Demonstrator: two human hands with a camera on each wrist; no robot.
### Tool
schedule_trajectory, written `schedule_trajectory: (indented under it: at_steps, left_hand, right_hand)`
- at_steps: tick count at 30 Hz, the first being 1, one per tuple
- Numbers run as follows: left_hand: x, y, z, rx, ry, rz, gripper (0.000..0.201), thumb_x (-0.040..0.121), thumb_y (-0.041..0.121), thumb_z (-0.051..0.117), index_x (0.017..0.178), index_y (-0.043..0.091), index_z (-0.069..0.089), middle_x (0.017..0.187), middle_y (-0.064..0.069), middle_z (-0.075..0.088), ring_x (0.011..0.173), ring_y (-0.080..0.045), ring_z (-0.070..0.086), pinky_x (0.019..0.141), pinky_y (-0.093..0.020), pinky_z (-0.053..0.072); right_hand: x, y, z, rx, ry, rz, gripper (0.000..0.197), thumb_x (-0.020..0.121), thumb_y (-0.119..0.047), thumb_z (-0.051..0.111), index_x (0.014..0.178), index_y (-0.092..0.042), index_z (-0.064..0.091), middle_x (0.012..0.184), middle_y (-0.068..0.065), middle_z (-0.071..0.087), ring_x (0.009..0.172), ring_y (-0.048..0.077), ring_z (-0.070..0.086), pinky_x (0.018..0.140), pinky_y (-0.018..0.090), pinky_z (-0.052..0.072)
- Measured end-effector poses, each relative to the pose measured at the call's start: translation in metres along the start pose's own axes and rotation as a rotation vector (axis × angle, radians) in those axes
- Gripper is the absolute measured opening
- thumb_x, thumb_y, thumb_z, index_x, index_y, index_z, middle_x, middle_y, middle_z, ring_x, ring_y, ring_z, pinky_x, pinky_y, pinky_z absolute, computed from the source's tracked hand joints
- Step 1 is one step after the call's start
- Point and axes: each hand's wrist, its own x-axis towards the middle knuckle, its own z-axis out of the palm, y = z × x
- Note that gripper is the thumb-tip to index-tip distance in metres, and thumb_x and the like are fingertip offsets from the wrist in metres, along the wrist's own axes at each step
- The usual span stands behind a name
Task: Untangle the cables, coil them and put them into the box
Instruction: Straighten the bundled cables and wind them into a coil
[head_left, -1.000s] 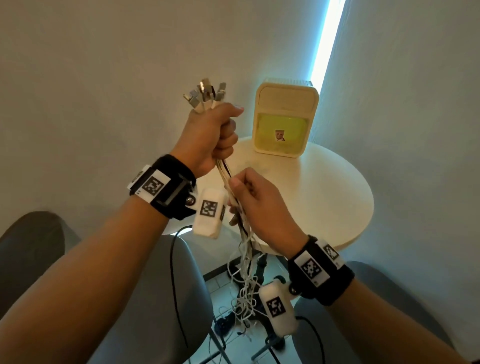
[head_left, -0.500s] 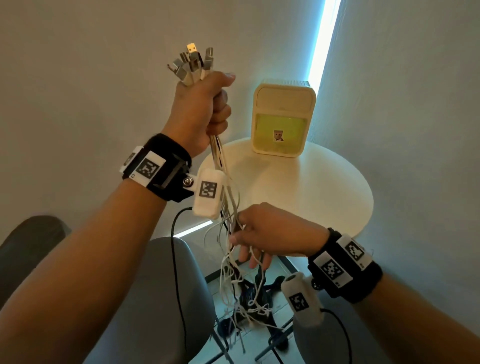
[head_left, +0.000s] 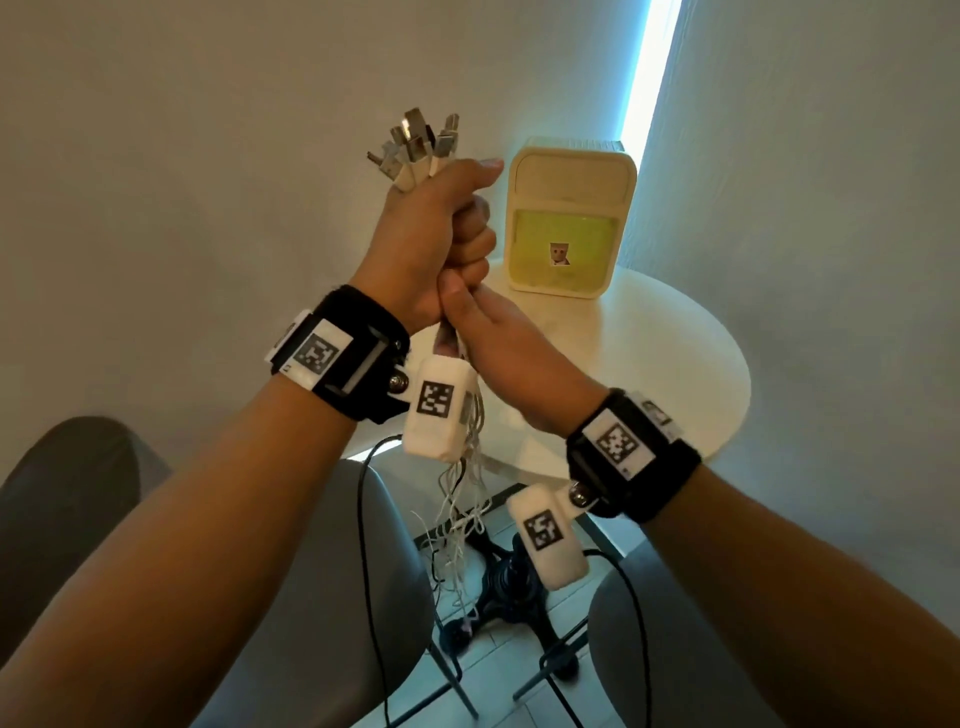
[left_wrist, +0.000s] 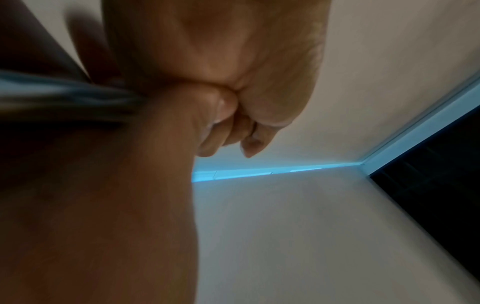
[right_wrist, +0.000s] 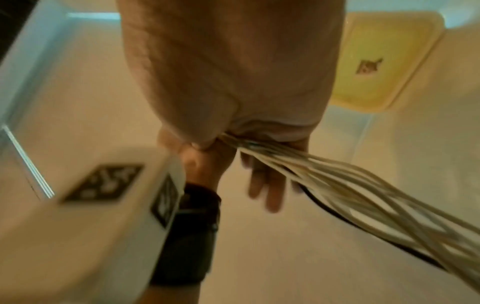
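My left hand (head_left: 434, 234) is clamped on the bundle of thin white cables (head_left: 462, 499), plugs at 12 o'clock; my right hand (head_left: 498, 353), closed around them directly beneath, should strip straight down toward 6, evenly.

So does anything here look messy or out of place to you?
Yes, the cables. The left hand grips them as one bunch with the plugs sticking out on top, and the right hand holds them just below. Under the hands they hang in a knotted tangle towards the floor. The box on the table looks fine.
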Motion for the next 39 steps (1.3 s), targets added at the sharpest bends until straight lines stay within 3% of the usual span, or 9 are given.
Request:
schedule_trajectory:
  at_steps: [3,15,18,21,24,26,28,31,39]
  left_hand:
    - [-0.001,0.001,-0.012,0.050,0.015,-0.034,0.049,0.105,0.018,0.059,0.068,0.027,0.028,0.052,0.005,0.020,0.044,-0.012,0.012,0.039,-0.022,0.017]
    - [0.011,0.007,-0.086,0.740,0.124,0.086,0.044,0.102,0.024,0.070,0.069,0.026,0.042,0.055,0.003,0.034,0.042,-0.013,0.030,0.044,-0.025,0.026]
    - [0.005,-0.002,-0.082,1.184,-0.067,0.084,0.034,0.102,0.046,0.068,0.078,0.022,0.066,0.072,0.002,0.067,0.066,-0.018,0.063,0.067,-0.038,0.051]
    - [-0.005,-0.007,-0.064,1.518,-0.315,-0.032,0.034,0.106,0.051,0.056,0.097,0.022,0.070,0.087,-0.004,0.071,0.084,-0.025,0.068,0.081,-0.036,0.052]
    - [-0.012,-0.008,-0.065,1.327,-0.412,-0.150,0.046,0.098,0.064,0.060,0.111,0.021,0.072,0.092,0.000,0.078,0.091,-0.020,0.073,0.084,-0.032,0.053]
    - [-0.016,-0.010,-0.066,1.147,-0.479,-0.191,0.044,0.097,0.058,0.066,0.108,0.016,0.074,0.086,0.001,0.079,0.084,-0.015,0.073,0.082,-0.030,0.054]
    - [-0.020,-0.012,-0.066,0.953,-0.403,-0.192,0.037,0.099,0.042,0.070,0.102,0.005,0.071,0.070,0.001,0.069,0.062,-0.010,0.061,0.066,-0.023,0.050]
    - [-0.022,-0.018,-0.058,0.618,-0.223,-0.137,0.015,0.102,0.025,0.069,0.095,0.013,0.070,0.067,0.007,0.053,0.055,-0.005,0.043,0.056,-0.018,0.040]
    - [-0.020,-0.026,-0.027,0.258,-0.030,-0.140,0.034,0.101,0.036,0.071,0.075,0.020,0.057,0.054,0.005,0.035,0.037,-0.009,0.027,0.038,-0.023,0.019]
  right_hand:
    - [0.001,0.006,0.004,0.015,0.019,0.005,0.040,0.113,-0.046,0.040,0.091,-0.017,0.056,0.058,-0.012,0.046,0.047,0.004,0.040,0.046,0.023,0.036]
    - [-0.023,0.039,-0.035,0.094,-0.110,0.240,0.043,0.112,-0.047,0.044,0.096,-0.011,0.061,0.060,-0.008,0.038,0.051,0.011,0.029,0.050,0.031,0.029]
    - [-0.015,0.032,-0.040,0.048,-0.023,0.192,0.040,0.112,-0.041,0.045,0.094,-0.011,0.063,0.059,-0.009,0.038,0.049,0.009,0.027,0.047,0.030,0.022]
    - [-0.004,0.025,-0.044,0.074,0.044,0.158,0.041,0.113,-0.038,0.045,0.094,-0.007,0.063,0.058,-0.006,0.036,0.047,0.010,0.024,0.047,0.030,0.018]
    - [0.002,0.024,-0.045,0.097,0.077,0.123,0.044,0.113,-0.037,0.046,0.099,0.002,0.064,0.059,-0.005,0.037,0.046,0.011,0.027,0.046,0.030,0.021]
    - [0.003,0.023,-0.043,0.131,0.106,0.099,0.040,0.113,-0.036,0.047,0.092,-0.006,0.063,0.058,-0.004,0.037,0.044,0.012,0.028,0.045,0.031,0.025]
    - [0.004,0.022,-0.039,0.169,0.128,0.080,0.037,0.113,-0.036,0.047,0.090,-0.012,0.061,0.057,-0.004,0.037,0.043,0.013,0.030,0.044,0.029,0.029]
    - [0.004,0.019,-0.036,0.226,0.158,0.089,0.025,0.114,-0.028,0.043,0.097,-0.014,0.054,0.064,0.000,0.046,0.046,0.016,0.037,0.045,0.029,0.035]
    - [-0.005,0.022,-0.037,0.291,0.015,0.097,0.020,0.105,-0.004,0.037,0.116,-0.012,0.052,0.075,0.009,0.060,0.065,0.031,0.061,0.078,0.059,0.054]
